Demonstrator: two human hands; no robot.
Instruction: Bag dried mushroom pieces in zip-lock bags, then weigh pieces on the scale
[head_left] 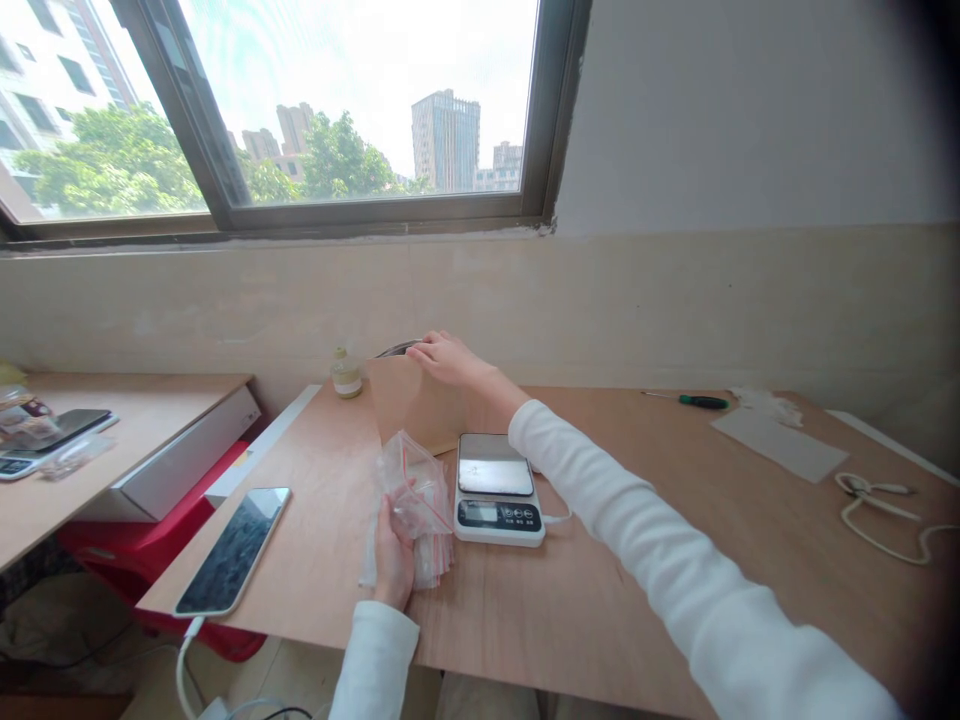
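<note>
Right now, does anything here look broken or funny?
Yes. The plaster is chipped away just below the lower right corner of the dark window frame, leaving a ragged, broken edge on the wall.

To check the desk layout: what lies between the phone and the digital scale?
The head view shows the left hand holding clear zip bags between the phone and the digital scale.

head-worn view, facing forward and down, near the left hand (pixel 394 560), right hand (pixel 450 360); window (pixel 352 110) ahead
</note>
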